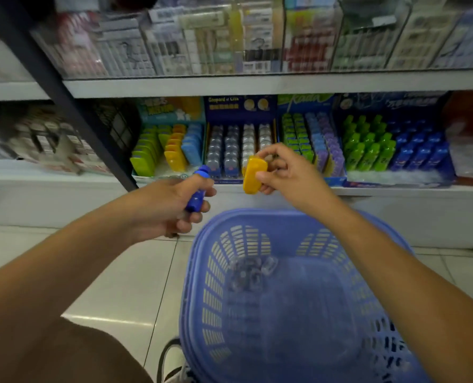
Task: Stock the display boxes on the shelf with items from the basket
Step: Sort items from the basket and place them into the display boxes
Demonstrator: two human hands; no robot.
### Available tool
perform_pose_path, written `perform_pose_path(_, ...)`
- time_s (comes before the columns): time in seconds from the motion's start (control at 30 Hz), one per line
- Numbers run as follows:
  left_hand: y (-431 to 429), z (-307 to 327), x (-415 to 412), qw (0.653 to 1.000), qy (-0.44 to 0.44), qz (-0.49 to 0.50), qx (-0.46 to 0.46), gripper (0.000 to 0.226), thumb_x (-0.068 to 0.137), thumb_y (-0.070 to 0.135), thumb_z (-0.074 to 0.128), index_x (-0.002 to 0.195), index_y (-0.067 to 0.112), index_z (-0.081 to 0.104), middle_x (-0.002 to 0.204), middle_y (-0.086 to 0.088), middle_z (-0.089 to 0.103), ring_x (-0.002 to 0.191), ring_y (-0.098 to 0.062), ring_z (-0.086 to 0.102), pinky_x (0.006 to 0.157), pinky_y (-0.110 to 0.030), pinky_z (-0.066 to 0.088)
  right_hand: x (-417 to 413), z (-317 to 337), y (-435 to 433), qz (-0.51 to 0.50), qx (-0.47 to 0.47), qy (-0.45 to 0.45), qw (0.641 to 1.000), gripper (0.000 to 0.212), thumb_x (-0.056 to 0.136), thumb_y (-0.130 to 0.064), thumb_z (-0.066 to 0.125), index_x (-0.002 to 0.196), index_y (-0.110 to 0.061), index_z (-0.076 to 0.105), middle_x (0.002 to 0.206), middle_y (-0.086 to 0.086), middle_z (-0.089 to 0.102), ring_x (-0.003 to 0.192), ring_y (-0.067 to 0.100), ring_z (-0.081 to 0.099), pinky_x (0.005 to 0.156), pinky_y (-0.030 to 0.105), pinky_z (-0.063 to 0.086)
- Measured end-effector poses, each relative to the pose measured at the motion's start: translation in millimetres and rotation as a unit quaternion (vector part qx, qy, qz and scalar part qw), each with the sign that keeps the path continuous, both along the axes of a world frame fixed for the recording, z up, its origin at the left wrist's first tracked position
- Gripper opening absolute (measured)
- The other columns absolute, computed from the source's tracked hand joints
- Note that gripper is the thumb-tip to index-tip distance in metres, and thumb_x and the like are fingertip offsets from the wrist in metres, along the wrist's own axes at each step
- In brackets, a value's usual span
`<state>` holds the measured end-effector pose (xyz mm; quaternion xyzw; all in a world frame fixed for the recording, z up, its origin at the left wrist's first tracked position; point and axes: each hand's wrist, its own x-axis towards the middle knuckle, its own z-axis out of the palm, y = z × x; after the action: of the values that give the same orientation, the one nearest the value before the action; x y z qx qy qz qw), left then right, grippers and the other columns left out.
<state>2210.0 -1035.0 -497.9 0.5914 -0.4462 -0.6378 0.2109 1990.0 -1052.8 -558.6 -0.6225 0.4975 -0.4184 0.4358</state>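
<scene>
Basket [202, 275] is occupied by one clear pack [250, 272]; a blue bottle [198, 196] is gripped by the left hand [169, 207], a yellow case [253, 174] pinched by the right hand [292, 176].

Colours at the shelf
Blue bottle [199, 189]; yellow case [253, 174]; periwinkle slotted basket [257, 222]; green bottles [368, 145] and blue bottles [420, 149]; white shelf [257, 85]; pale tiled floor [114, 286].

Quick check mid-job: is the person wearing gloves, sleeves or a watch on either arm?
No. The left hand and right hand are bare: no gloves, no watch visible. The left forearm and right forearm are uncovered to the frame edge, no sleeves showing. Rings: too blurred to tell.
</scene>
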Motion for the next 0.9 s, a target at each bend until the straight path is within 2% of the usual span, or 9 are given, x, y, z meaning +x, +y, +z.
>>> perform_pose_path(0.13, -7.0, 1.0, 42.7, 0.999, -0.004, 0.052, 0.009, 0.024, 0.092, 0.033, 0.052, 0.097, 0.010, 0.057, 0.059, 0.001, 0.051, 0.041, -0.007, 0.042, 0.032, -0.016, 0.027, 54.6, 19.7, -33.4, -0.047, -0.108, 0.117, 0.986, 0.019, 0.086, -0.014, 0.065, 0.098, -0.022, 0.052, 0.091, 0.000, 0.062, 0.079, 0.020, 0.065, 0.070, 0.031, 0.050)
perform_pose_path(0.23, -10.2, -3.1, 62.8, 0.998, -0.017, 0.067, 0.009, 0.027, 0.088, 0.031, 0.060, 0.101, 0.009, 0.059, 0.063, -0.001, 0.055, 0.044, -0.009, 0.048, 0.035, -0.018, 0.035, 95.2, 20.4, -58.3, -0.027, -0.149, 0.158, 0.976, 0.026, 0.087, -0.013, 0.063, 0.110, -0.014, 0.052, 0.090, -0.001, 0.058, 0.076, 0.015, 0.057, 0.068, 0.031, 0.046)
perform_pose_path(0.4, -14.7, -5.1, 97.0, 0.994, -0.028, 0.109, 0.001, 0.034, 0.084, 0.034, 0.066, 0.105, 0.007, 0.061, 0.073, -0.005, 0.057, 0.049, -0.009, 0.051, 0.040, -0.019, 0.041, 141.0, -2.4, -83.8, 0.013, -0.161, 0.243, 0.956, 0.025, 0.088, -0.009, 0.059, 0.113, -0.012, 0.055, 0.099, 0.015, 0.063, 0.088, 0.027, 0.058, 0.073, 0.037, 0.046)
perform_pose_path(0.5, -16.5, -1.5, 114.2, 0.991, -0.005, 0.133, -0.013, 0.031, 0.081, 0.034, 0.067, 0.099, 0.009, 0.062, 0.068, -0.002, 0.059, 0.047, -0.009, 0.052, 0.039, -0.020, 0.041, 147.3, -16.5, -90.9, 0.029, -0.155, 0.306, 0.939, 0.025, 0.091, -0.011, 0.057, 0.116, -0.011, 0.055, 0.112, 0.017, 0.062, 0.101, 0.032, 0.058, 0.082, 0.041, 0.048)
perform_pose_path(0.57, -17.4, 1.7, 120.3, 0.990, 0.014, 0.140, -0.026, 0.038, 0.071, 0.038, 0.070, 0.095, 0.010, 0.062, 0.064, 0.000, 0.062, 0.047, -0.009, 0.054, 0.038, -0.020, 0.042, 146.9, -20.1, -93.0, 0.023, -0.151, 0.310, 0.939, 0.025, 0.090, -0.012, 0.058, 0.116, -0.009, 0.056, 0.116, 0.016, 0.063, 0.103, 0.033, 0.058, 0.084, 0.040, 0.047)
perform_pose_path(0.67, -17.4, 3.5, 121.6, 0.991, 0.015, 0.122, -0.042, 0.053, 0.058, 0.046, 0.073, 0.097, 0.010, 0.064, 0.071, 0.000, 0.064, 0.055, -0.009, 0.060, 0.044, -0.021, 0.047, 148.0, -18.0, -97.1, 0.038, -0.171, 0.353, 0.919, 0.024, 0.092, -0.015, 0.056, 0.115, -0.008, 0.055, 0.110, 0.017, 0.063, 0.099, 0.033, 0.058, 0.081, 0.042, 0.047)
perform_pose_path(0.8, -15.8, 3.1, 114.3, 0.996, -0.001, 0.064, -0.064, 0.052, 0.063, 0.047, 0.070, 0.100, 0.011, 0.065, 0.076, 0.002, 0.071, 0.067, -0.010, 0.069, 0.050, -0.019, 0.050, 154.5, -18.9, -95.8, 0.060, -0.231, 0.435, 0.868, 0.026, 0.095, -0.015, 0.051, 0.120, -0.012, 0.056, 0.113, 0.014, 0.056, 0.096, 0.033, 0.057, 0.077, 0.038, 0.049)
perform_pose_path(0.87, -14.5, 3.1, 109.7, 0.996, -0.022, 0.039, -0.075, 0.050, 0.064, 0.048, 0.068, 0.099, 0.012, 0.065, 0.072, 0.003, 0.071, 0.064, -0.009, 0.068, 0.048, -0.017, 0.050, 158.1, -24.0, -87.0, 0.058, -0.260, 0.451, 0.852, 0.028, 0.094, -0.010, 0.052, 0.122, -0.012, 0.058, 0.116, 0.013, 0.054, 0.093, 0.034, 0.059, 0.076, 0.041, 0.052)
perform_pose_path(0.9, -13.2, 3.2, 107.2, 0.996, -0.035, 0.025, -0.083, 0.050, 0.063, 0.050, 0.067, 0.096, 0.013, 0.065, 0.069, 0.004, 0.070, 0.060, -0.008, 0.066, 0.047, -0.017, 0.049, 158.7, -26.1, -82.6, 0.052, -0.273, 0.439, 0.855, 0.028, 0.092, -0.007, 0.054, 0.120, -0.011, 0.060, 0.114, 0.014, 0.055, 0.091, 0.034, 0.061, 0.074, 0.041, 0.053)
